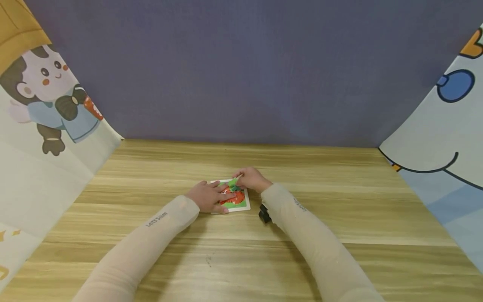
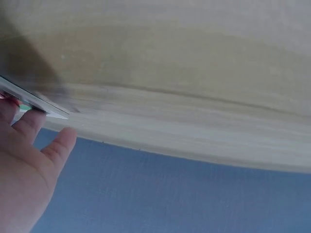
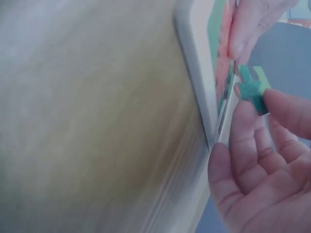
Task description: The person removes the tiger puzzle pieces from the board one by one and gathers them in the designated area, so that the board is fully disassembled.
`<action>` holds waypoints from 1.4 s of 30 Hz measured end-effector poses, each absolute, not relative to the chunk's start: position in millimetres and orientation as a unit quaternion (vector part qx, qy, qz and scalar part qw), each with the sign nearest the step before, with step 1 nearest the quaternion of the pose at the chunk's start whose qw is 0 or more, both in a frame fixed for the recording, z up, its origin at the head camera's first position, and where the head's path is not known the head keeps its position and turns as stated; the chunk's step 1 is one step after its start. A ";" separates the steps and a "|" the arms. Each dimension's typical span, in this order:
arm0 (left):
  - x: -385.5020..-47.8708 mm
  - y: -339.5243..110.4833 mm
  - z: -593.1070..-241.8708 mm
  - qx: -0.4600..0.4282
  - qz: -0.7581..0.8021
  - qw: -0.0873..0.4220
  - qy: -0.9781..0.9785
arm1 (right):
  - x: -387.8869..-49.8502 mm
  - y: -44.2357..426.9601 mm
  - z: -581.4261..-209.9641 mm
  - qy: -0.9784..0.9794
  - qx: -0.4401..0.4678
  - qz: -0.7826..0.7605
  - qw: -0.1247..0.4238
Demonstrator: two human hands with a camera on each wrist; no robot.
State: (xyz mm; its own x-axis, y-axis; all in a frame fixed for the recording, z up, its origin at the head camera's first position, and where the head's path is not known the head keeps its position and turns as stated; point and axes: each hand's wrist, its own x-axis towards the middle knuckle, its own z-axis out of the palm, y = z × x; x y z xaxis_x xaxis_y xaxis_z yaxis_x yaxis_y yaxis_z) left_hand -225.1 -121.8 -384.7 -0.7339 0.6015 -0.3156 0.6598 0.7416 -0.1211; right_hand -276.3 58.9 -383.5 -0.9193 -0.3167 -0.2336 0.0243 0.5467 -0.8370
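Observation:
A small square jigsaw puzzle (image 1: 238, 200) with a white border and a red and green picture lies flat on the wooden table. Across its left part rests my left hand (image 1: 207, 197), fingers spread and fairly straight. Above the puzzle's upper right corner, my right hand (image 1: 254, 179) pinches a green puzzle piece (image 3: 252, 90) between thumb and fingertip. In the right wrist view, that piece is tilted up, off the board's surface. The left wrist view shows the left hand's (image 2: 24, 165) fingertips at the board's edge; much of the picture is hidden there.
The wood-grain table (image 1: 339, 201) extends around the board on all sides. A dark blue-grey partition (image 1: 241, 75) stands behind it, with cartoon-printed panels at left (image 1: 45, 176) and right (image 1: 426, 138). A black wrist device (image 1: 265, 214) sits under the right sleeve.

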 end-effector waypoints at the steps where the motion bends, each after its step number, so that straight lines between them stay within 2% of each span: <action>1: -225.5 -121.8 -384.4 0.341 -0.111 0.133 0.924 | -276.5 59.8 -383.7 0.860 -0.085 -0.470 0.181; 8: -228.3 -120.5 -383.4 0.333 -0.117 0.161 0.922 | -273.2 70.0 -384.0 0.859 -0.072 -0.475 0.179; 21: -225.0 -120.3 -381.1 0.317 -0.119 0.179 0.924 | -270.0 102.1 -380.2 0.843 -0.046 -0.498 0.199; 42: -225.1 -119.8 -382.5 0.315 -0.112 0.184 0.924 | -264.6 130.0 -384.3 0.796 0.004 -0.577 0.187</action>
